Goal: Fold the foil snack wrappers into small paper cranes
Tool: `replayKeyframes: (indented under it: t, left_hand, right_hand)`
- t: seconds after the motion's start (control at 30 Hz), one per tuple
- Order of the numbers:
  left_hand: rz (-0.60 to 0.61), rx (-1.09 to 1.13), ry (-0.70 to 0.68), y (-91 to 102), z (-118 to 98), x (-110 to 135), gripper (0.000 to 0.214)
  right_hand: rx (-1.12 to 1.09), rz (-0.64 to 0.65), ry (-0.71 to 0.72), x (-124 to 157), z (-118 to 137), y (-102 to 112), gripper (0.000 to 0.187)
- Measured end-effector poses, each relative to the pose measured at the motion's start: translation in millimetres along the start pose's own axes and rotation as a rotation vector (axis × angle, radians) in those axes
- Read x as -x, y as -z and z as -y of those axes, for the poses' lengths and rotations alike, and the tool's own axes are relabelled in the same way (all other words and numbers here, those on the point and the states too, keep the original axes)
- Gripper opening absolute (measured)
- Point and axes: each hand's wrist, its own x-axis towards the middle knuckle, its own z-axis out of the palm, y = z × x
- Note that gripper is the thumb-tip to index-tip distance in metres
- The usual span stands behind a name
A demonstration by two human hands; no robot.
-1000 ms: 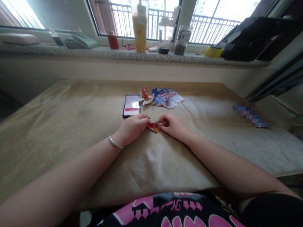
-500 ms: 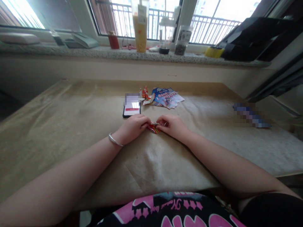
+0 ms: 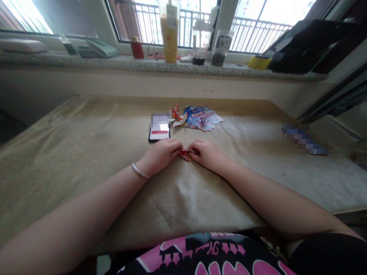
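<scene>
Between the left hand (image 3: 164, 150) and the right hand (image 3: 208, 153), low over the near middle of the surface (image 3: 120, 130), is a small piece of red patterned paper (image 3: 186, 156), partly folded. Both hands are nearly closed, fingers bent down to the thumbs, and each appears to pinch one end of the paper; the exact fingertip contacts are hidden. Just beyond the left hand lies a phone (image 3: 159, 132), with an orange scrap (image 3: 176, 114) and a fan of blue cards (image 3: 200, 118) farther back.

The paper should be very light and thin — limp as a single layer, a little stiffer and springier along a fold. Its glossy look suggests it may slide under a loose touch, and a hard tug could tear or crumple it. The outer ends, or the edges just beside a crease, seem the best places to pinch, with light pressure.

Its long axis seems to run left to right, from hand to hand — covered ends make that uncertain — while a lower corner points toward the person.
</scene>
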Motion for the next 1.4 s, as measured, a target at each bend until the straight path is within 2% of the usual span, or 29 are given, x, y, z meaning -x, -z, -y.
replayKeyframes:
  t: [0.17,0.33,0.47,0.63,0.73,0.87,0.97,1.13,1.3,1.4]
  left_hand:
    - [0.017,0.012,0.023,1.3,5.5,0.7,0.005]
    - [0.045,-0.101,-0.078,5.5,7.0,1.9,0.011]
    - [0.076,-0.193,-0.116,9.7,2.5,1.7,0.015]
    - [0.064,-0.191,-0.097,10.3,0.4,0.0,0.013]
    - [0.042,-0.162,-0.073,7.6,2.6,-0.1,0.013]
    - [0.049,-0.114,-0.135,4.9,5.3,1.9,0.021]
    - [0.048,-0.040,-0.149,4.8,5.8,3.3,0.023]
    - [0.015,0.159,-0.081,6.0,6.7,3.6,0.022]
    - [0.024,0.381,0.122,10.3,7.2,3.6,0.019]
    - [0.042,0.504,0.193,14.7,6.5,3.6,0.019]
  right_hand:
    - [-0.031,0.040,-0.044,2.1,-3.5,5.0,0.006]
    - [-0.044,0.061,-0.034,4.4,-8.2,9.2,0.005]
    - [0.013,0.078,-0.018,5.1,-8.1,10.7,0.007]
    - [0.104,0.080,-0.031,6.3,-6.3,11.3,0.008]
    - [0.031,0.062,-0.063,6.9,-8.3,9.9,0.004]
    - [-0.119,0.028,-0.125,7.5,-14.2,6.9,0.006]
    - [-0.152,0.000,-0.062,7.8,-18.2,5.8,0.003]
    - [-0.231,0.005,0.047,8.5,-20.7,7.3,0.011]
    - [-0.483,0.017,-0.013,9.2,-19.3,9.7,0.019]
    - [-0.577,0.054,-0.077,9.4,-19.0,10.4,0.033]
